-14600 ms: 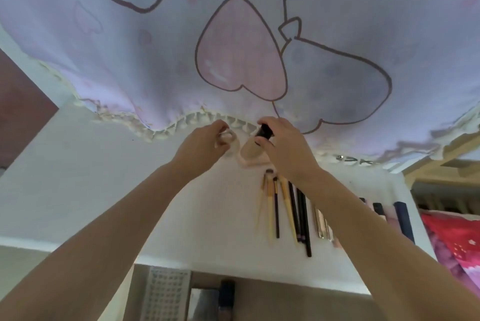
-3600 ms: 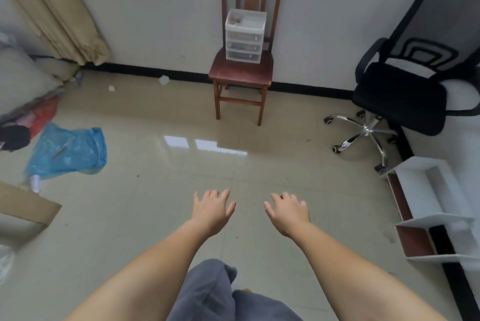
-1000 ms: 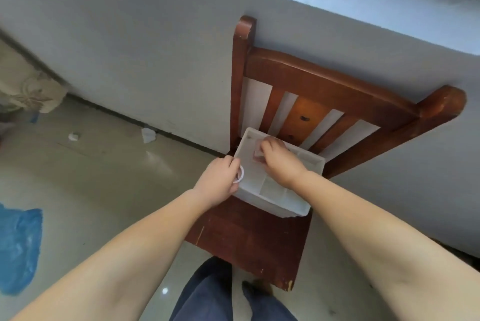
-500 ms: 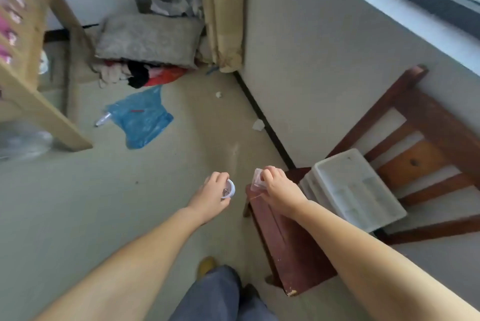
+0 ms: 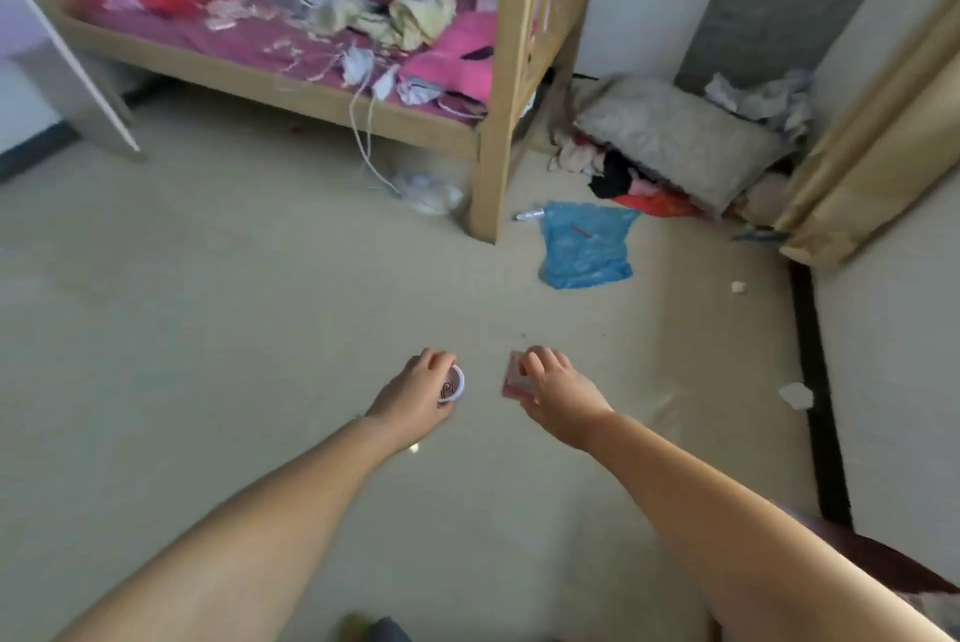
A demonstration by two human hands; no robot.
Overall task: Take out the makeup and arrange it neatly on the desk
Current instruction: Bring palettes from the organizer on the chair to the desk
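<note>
My left hand grips a small round white makeup pot, its open face turned to the right. My right hand pinches a small clear rectangular case with a pinkish fill. Both hands are held out in front of me over the bare floor, about a hand's width apart. The desk and the drawer box are out of view.
A wooden bed frame with pink bedding and clutter stands ahead. A blue plastic bag lies on the floor beside the bed post. A grey pillow and clothes pile up by the curtain. A red chair corner shows at bottom right.
I have turned away from the chair and the white drawer box toward the bed. Both hands still carry the pot and the clear case taken from the box.
</note>
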